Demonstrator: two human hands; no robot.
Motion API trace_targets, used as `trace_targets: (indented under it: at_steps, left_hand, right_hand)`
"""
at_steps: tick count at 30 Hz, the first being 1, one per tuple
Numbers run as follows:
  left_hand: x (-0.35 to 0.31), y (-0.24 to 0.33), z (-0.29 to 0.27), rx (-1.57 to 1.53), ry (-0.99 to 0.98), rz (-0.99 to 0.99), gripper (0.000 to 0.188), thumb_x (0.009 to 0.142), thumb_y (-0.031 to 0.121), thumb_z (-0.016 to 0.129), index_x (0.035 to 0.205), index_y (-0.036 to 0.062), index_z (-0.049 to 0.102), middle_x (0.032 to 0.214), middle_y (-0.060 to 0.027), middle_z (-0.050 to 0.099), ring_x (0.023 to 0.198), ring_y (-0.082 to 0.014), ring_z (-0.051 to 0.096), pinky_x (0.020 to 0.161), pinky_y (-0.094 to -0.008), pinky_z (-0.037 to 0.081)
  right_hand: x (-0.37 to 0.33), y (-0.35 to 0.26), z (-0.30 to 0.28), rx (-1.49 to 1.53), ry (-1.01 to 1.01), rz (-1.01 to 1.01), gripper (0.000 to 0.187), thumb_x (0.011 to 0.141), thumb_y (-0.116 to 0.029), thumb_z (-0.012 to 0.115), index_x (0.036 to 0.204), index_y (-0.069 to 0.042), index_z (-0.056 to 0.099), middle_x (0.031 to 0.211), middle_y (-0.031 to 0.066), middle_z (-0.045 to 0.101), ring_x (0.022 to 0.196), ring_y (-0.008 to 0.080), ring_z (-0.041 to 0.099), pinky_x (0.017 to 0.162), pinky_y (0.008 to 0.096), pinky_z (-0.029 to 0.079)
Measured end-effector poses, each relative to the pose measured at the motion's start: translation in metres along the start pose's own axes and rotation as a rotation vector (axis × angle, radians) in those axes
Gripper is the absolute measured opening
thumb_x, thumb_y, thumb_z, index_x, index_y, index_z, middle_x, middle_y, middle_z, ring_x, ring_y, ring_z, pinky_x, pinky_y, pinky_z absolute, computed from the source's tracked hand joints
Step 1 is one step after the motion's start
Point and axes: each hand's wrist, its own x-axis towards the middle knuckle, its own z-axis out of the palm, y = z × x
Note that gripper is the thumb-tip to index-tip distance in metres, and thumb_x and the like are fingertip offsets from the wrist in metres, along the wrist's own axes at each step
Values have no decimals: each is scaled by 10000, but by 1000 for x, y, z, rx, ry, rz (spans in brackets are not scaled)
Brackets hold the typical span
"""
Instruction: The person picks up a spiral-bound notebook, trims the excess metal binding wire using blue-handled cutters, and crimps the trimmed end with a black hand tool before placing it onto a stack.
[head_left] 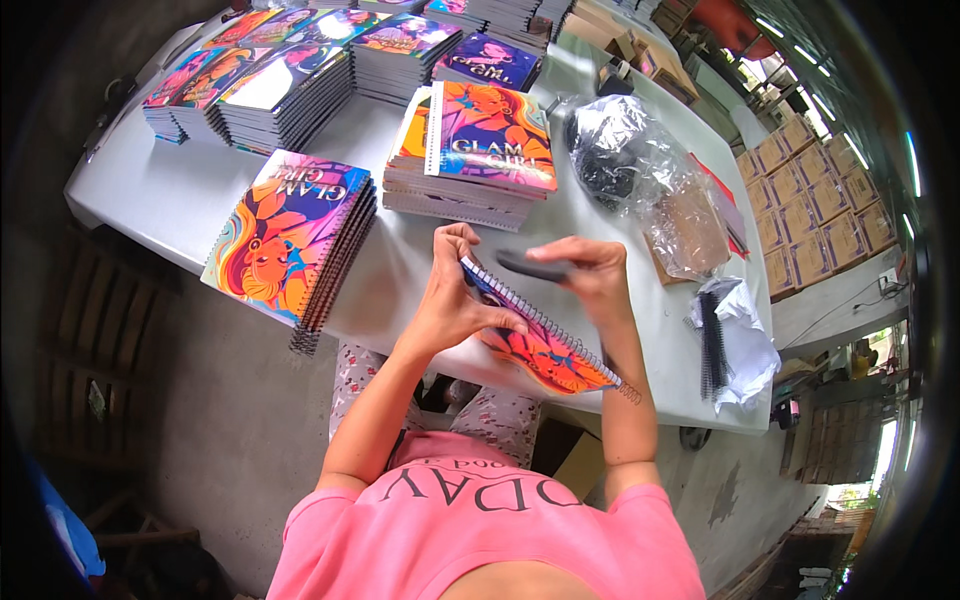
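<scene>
My left hand [462, 295] is wrapped round a spiral notebook [545, 345] with a bright orange and purple cover, held tilted over the table's near edge. A wire coil runs along its upper edge, and loose turns stick out past the lower right corner. Above the coil, my right hand [592, 270] is closed on a dark oblong object [532, 265], too blurred to name and apart from the notebook. To the left lies a stack of coil-bound notebooks [290, 225]. Straight ahead stands a pile of covers and pages [490, 140], the top one with punched holes along its side.
Stacks of notebooks [285, 95] fill the far left of the white table [120, 190]. At the right lie a clear plastic bag [625, 150], black coils [712, 345] and crumpled white wrapping [745, 340]. Cardboard boxes [815, 205] are piled beyond the table on the right.
</scene>
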Motion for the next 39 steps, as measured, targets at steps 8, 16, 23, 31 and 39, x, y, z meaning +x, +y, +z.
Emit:
trace_targets:
  at_steps: [8, 16, 23, 31, 39]
  left_hand:
    - [-6, -10, 3, -389, 102, -67, 594, 598, 185, 849, 925, 66, 368, 902, -26, 363, 848, -120, 374, 775, -221, 350]
    - [-8, 33, -18, -375, 335, -334, 142, 768, 68, 728, 731, -3, 611, 707, 22, 521, 663, -40, 475, 593, -174, 371]
    - [-11, 49, 2, 25, 235, -43, 304, 707, -41, 734, 1004, 3, 687, 824, -25, 594, 728, -84, 509, 634, -211, 409]
    - [-8, 48, 5, 203, 269, 227, 373, 645, -5, 758, 1005, 70, 697, 789, -49, 658, 676, -181, 526, 622, -283, 437]
    - [-8, 56, 2, 192, 277, 245, 457, 595, -142, 662, 1008, 48, 702, 776, -49, 632, 694, -168, 523, 646, -268, 430]
  right_hand:
    - [-18, 40, -34, -544, 214, 53, 276, 650, -8, 578, 847, -118, 737, 746, 139, 671, 656, 232, 639, 637, 317, 501]
    - [-152, 96, -90, -896, 463, 433, 543, 800, -288, 651, 1294, -126, 498, 1317, 207, 456, 1198, 357, 450, 1001, 407, 360]
    - [-188, 93, -5, -1058, 429, 578, 532, 899, -357, 538, 1387, -203, 390, 1297, 119, 417, 1191, 310, 378, 955, 565, 285]
    - [-111, -61, 42, -585, 486, -79, 325, 858, -228, 606, 1182, -209, 629, 1143, 88, 525, 1019, 265, 489, 925, 424, 333]
    - [-100, -60, 64, -602, 363, -123, 353, 845, -257, 620, 1198, -234, 613, 1159, 89, 515, 1036, 267, 489, 927, 419, 317]
